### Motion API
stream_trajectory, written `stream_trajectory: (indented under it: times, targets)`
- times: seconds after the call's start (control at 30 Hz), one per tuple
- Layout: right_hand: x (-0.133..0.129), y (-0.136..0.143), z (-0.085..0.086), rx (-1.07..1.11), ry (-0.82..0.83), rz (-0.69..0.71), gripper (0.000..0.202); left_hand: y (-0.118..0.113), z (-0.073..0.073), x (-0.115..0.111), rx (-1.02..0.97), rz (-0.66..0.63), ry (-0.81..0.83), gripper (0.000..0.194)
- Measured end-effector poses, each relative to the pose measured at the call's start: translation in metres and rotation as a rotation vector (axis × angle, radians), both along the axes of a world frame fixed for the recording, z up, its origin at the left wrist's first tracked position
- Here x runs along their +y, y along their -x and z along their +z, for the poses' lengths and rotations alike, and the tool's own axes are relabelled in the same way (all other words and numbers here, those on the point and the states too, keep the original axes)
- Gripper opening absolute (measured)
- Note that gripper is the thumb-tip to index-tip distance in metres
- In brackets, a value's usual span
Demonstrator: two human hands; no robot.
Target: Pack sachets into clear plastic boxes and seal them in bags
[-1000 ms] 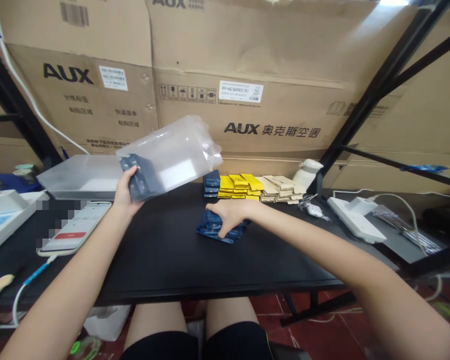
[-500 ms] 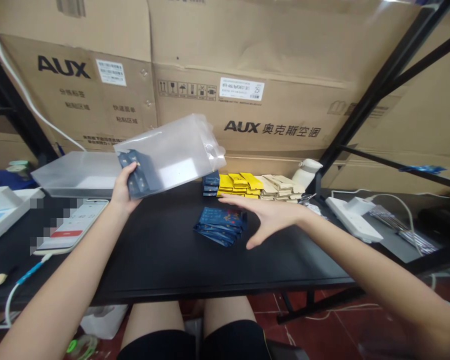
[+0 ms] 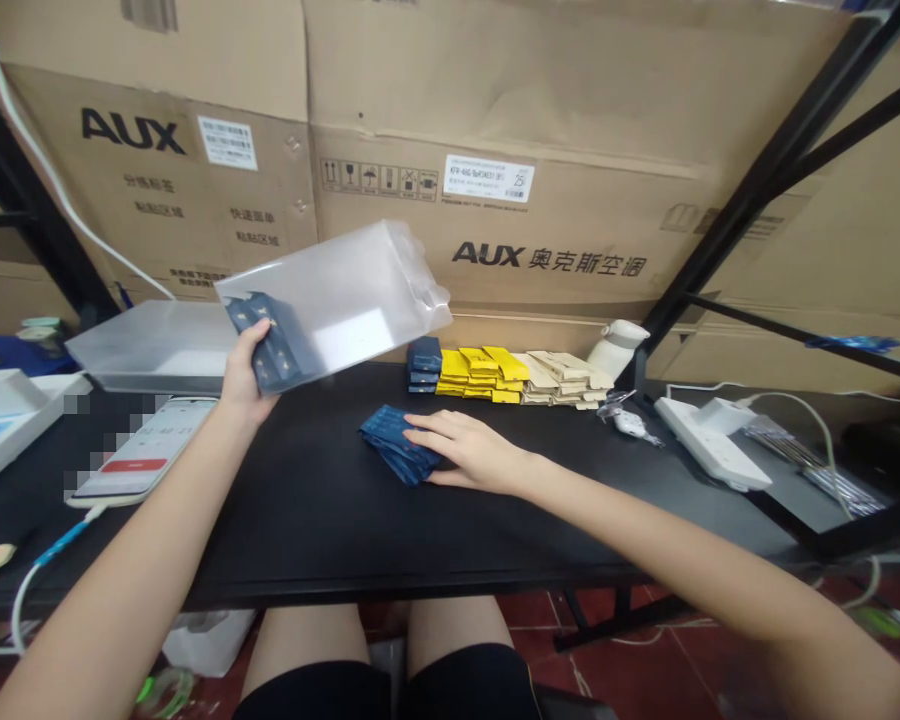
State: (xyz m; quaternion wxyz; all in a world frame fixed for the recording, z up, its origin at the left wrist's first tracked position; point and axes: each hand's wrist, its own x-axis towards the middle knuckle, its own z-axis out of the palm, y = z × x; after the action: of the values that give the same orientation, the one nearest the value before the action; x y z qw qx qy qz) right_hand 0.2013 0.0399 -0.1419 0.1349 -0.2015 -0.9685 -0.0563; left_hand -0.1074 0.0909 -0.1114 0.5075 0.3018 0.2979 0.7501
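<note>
My left hand [image 3: 249, 375] is closed around one end of a clear plastic box [image 3: 345, 290], tilted above the table. Dark blue sachets [image 3: 270, 345] lie inside that box, at the end by my fingers. Over the middle of the black table, my right hand [image 3: 469, 450] grips the right side of a fanned stack of blue sachets [image 3: 397, 440], thumb at the near edge and fingers on top. Part of the stack is hidden under my fingers.
Behind stand rows of blue sachets [image 3: 424, 365], yellow sachets [image 3: 484, 372] and beige sachets [image 3: 559, 378], beside a white bottle [image 3: 616, 350]. Another clear box [image 3: 150, 345] and a phone [image 3: 146, 455] lie left. A power strip [image 3: 712, 445] is at right. Cardboard [image 3: 555, 220] backs the table.
My right hand has come down to the left and closed on the blue sachet stack, which has shifted left and turned. My left hand still holds the clear box, nearly unmoved.
</note>
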Motion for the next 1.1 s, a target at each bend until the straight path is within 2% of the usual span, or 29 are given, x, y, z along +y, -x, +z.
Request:
stream_trajectory:
  times: [0.1, 0.2, 0.33, 0.47, 0.63, 0.8, 0.87, 0.93, 1.0, 1.1]
  targets:
    - [0.018, 0.027, -0.004, -0.031, -0.081, -0.084, 0.054, 0.001, 0.002, -0.001, 0.019, 0.032, -0.031, 0.015]
    - [0.041, 0.053, -0.005, -0.076, -0.191, -0.234, 0.053, 0.002, 0.002, 0.000, 0.008, 0.039, -0.059, 0.013]
    - [0.072, 0.077, -0.004, -0.137, -0.308, -0.388, 0.050, 0.001, 0.001, 0.001, -0.046, 0.057, -0.084, 0.017]
    - [0.095, 0.084, -0.004, -0.180, -0.368, -0.437, 0.057, 0.001, 0.000, 0.002, -0.026, 0.045, -0.066, 0.024]
    - [0.115, 0.085, -0.002, -0.210, -0.305, -0.506, 0.065, 0.000, -0.002, 0.002, -0.094, 0.009, -0.072, 0.020]
    - [0.125, 0.089, 0.000, -0.242, -0.282, -0.605, 0.080, -0.002, -0.003, 0.008, -0.138, 0.051, -0.041, 0.017]
    - [0.121, 0.087, 0.000, -0.187, -0.294, -0.561, 0.088, -0.002, -0.003, 0.008, -0.131, 0.046, -0.029, 0.014]
    - [0.109, 0.081, -0.001, -0.048, -0.311, -0.480, 0.088, -0.003, -0.002, 0.008, -0.122, 0.045, -0.014, 0.011]
    - [0.089, 0.070, -0.004, 0.149, -0.297, -0.377, 0.070, -0.003, -0.002, 0.007, -0.107, 0.043, 0.002, 0.009]
    - [0.051, 0.046, -0.010, 0.398, -0.170, -0.140, 0.028, -0.005, -0.004, 0.007, -0.050, 0.051, 0.025, 0.011]
